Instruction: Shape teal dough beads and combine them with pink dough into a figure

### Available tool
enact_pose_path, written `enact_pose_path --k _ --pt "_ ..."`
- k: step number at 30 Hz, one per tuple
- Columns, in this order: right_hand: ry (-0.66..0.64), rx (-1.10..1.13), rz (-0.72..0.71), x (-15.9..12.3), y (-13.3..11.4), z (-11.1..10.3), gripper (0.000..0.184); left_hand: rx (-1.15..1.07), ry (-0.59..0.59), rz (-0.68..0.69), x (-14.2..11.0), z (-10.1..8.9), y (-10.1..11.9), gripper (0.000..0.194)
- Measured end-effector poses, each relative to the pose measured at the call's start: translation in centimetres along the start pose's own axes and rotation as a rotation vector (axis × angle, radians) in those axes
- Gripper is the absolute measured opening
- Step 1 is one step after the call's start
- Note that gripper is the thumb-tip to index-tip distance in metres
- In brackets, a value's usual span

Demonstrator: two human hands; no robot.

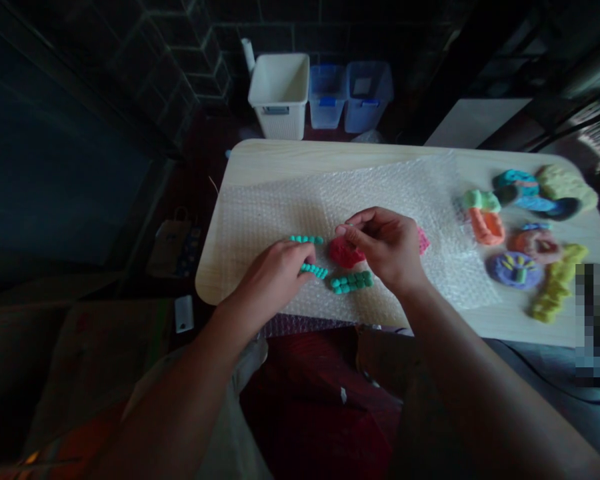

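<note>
- While we work over the bubble wrap [380,193] spread on the pale wooden table [260,157], the step in hand looks like fine shaping of small clay pieces, and a pinch this small calls for steady fingertips
- our left hand [273,283] reaches in from the lower left, wrist low and fingers curved downward, with its fingertips [309,257] at the thin teal clay strips [306,239] on the bubble wrap's left half; we cannot tell whether it grips them or only presses on them
- our right hand [387,247] comes in from the lower right with the wrist raised and its fingers [356,233] closed into a tight pinch just above the red clay lump [345,252]; whatever lies in the pinch is hidden
- a chunky teal-green clay strip [351,281] lies just below the red lump, near the bubble wrap's front edge
- a pink clay piece [423,240] sits just past our right hand, on the bubble wrap
- to the right of the bubble wrap lie an orange clay shape [486,227], a purple clay disc [514,270], a yellow clay strip [555,283] and a green clay lump [565,187]
- beyond the bubble wrap, past the table's far edge, stand a white basket [279,97] and two blue bins [347,97]
</note>
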State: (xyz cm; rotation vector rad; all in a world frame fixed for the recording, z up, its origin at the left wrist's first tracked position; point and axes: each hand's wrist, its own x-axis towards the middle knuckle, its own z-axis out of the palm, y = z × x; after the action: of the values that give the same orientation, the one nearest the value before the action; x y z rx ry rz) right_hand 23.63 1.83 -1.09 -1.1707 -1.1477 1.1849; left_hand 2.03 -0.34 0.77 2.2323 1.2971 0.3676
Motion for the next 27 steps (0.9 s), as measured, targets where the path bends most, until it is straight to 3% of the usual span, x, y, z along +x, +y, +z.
enact_pose_path --k 7,11,16,27 --pt "-0.091 -0.053 0.013 -0.1 -0.1 0.0 0.036 -0.121 0.142 -0.042 0.0 -0.9 -0.8 0.013" --pt "-0.193 0.103 0.143 -0.4 -0.5 0.2 0.033 -0.155 0.209 -0.072 0.2 -1.0 -1.2 0.012" --pt "-0.247 0.291 0.188 -0.7 -0.4 -0.1 0.020 -0.152 0.229 -0.076 0.3 -1.2 -1.2 0.010" --pt "-0.451 0.410 0.320 -1.4 -1.8 -0.1 0.023 -0.156 0.287 -0.082 0.3 -1.4 -1.4 0.007"
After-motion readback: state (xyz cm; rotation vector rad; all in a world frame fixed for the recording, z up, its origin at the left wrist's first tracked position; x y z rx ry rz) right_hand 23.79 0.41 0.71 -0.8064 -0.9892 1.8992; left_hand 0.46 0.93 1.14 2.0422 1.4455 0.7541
